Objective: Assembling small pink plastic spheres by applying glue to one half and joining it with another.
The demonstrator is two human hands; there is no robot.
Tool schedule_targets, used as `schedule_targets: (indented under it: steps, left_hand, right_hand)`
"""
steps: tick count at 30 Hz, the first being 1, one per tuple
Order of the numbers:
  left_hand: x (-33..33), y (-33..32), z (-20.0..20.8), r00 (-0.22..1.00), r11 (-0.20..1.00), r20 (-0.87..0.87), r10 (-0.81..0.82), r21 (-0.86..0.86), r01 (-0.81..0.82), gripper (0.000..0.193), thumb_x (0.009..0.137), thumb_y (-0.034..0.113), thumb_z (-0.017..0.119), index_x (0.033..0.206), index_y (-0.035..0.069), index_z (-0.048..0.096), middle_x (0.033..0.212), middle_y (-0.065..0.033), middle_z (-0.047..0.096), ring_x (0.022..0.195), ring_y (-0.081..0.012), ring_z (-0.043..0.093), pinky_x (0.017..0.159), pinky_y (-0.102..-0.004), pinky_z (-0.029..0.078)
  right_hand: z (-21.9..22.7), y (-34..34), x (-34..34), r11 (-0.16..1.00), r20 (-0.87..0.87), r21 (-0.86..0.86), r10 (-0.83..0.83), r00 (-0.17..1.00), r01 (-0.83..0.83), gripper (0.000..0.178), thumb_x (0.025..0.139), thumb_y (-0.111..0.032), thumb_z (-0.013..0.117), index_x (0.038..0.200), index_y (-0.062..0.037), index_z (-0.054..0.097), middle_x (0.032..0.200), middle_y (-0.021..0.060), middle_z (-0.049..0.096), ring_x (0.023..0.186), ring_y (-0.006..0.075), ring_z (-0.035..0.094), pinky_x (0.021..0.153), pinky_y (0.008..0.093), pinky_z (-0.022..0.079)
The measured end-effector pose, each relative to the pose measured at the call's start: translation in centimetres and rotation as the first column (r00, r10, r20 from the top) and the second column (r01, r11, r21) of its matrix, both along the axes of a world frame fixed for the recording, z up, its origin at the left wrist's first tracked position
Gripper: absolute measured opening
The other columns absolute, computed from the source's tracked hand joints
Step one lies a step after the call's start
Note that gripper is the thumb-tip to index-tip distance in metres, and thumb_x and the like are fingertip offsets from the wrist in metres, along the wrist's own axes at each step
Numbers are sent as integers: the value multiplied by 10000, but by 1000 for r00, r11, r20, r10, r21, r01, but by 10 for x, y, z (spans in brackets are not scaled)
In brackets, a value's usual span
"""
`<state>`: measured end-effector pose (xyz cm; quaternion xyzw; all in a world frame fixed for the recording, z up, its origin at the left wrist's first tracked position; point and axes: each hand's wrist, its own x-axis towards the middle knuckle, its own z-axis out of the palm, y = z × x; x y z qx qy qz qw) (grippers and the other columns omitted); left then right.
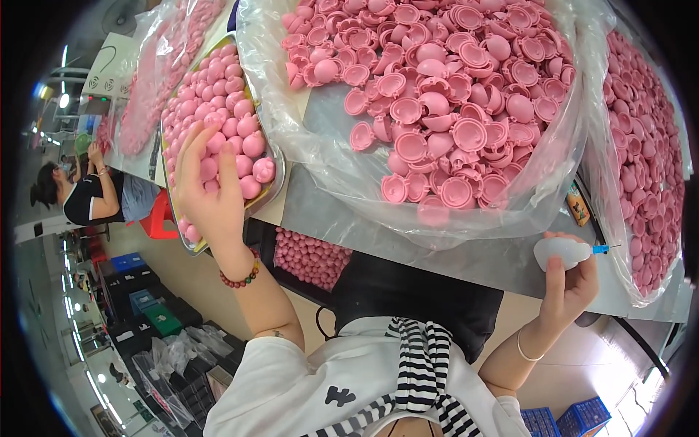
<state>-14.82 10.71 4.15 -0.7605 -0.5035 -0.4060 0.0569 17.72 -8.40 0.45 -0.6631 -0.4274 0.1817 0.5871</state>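
My left hand (211, 193) reaches over a long tray (274, 191) heaped with round pink plastic balls (218, 91). Its fingers are stretched and apart, just over or touching the balls; whether one sits under the palm is hidden. In my right hand (571, 280) is a white squeeze bottle (555, 252) with a blue needle tip that points right. Thumb and fingers close round the bottle, above the table's right part. Between the hands lies a clear plastic bag (502, 218), spread wide, with many loose pink half shells (456, 193) in it.
A second bag of pink shells (641, 167) lies at the far right. Near it are a small orange-labelled cylinder (577, 204) and a dark cable. Below the table stands a dark crate of pink balls (309, 258). A co-worker (95, 193) sits at the left, by a red stool (160, 218).
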Motion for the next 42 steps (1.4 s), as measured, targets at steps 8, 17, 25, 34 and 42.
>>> schedule_targets:
  steps: [8, 17, 25, 34, 42]
  left_hand:
    - [32, -24, -8, 992, 997, 126, -27, 73, 18, 284, 707, 19, 629, 982, -14, 570, 1054, -133, 576, 1005, -275, 536, 880, -369, 393]
    - [85, -17, -24, 945, 949, -169, -279, -201, 244, 203, 677, 61, 653, 875, 62, 606, 868, -52, 625, 819, -252, 538, 719, -331, 414]
    - [121, -83, -3, 425, 359, 500, -755, -226, 905, 279, 657, 11, 664, 929, -6, 607, 841, -105, 636, 709, -211, 618, 584, -284, 478]
    - [146, -108, -28, 246, 1, 905, -346, -262, 965, 373, 795, 93, 586, 1114, -77, 491, 1186, -234, 475, 932, -222, 572, 786, -310, 457]
    - [152, -116, -30, 51, -98, 987, 153, -37, 994, 449, 730, 50, 664, 1096, -48, 422, 1159, -317, 445, 972, -273, 560, 809, -328, 467]
  right_hand:
    - [1, 2, -1, 999, 32, -20, 30, 999, -29, 247, 717, -65, 613, 899, 67, 511, 872, 154, 578, 818, 218, 577, 744, 299, 434]
    - [-1, 0, -2, 999, 16, 30, 27, 1000, -27, 244, 728, -86, 608, 898, 58, 509, 877, 175, 582, 799, 211, 570, 720, 296, 440]
    - [34, -11, -43, 961, -528, 239, 246, 813, -135, 443, 769, -398, 612, 876, -10, 429, 900, 305, 559, 617, 230, 602, 499, 269, 481]
    - [26, -12, -53, 960, -653, 264, 248, 715, -91, 480, 772, -350, 633, 991, 9, 402, 824, 225, 587, 679, 242, 599, 636, 342, 502]
    - [17, -6, -29, 886, -358, 456, 102, 928, 78, 485, 727, -362, 655, 1000, -9, 466, 656, -8, 351, 518, 93, 301, 466, 246, 202]
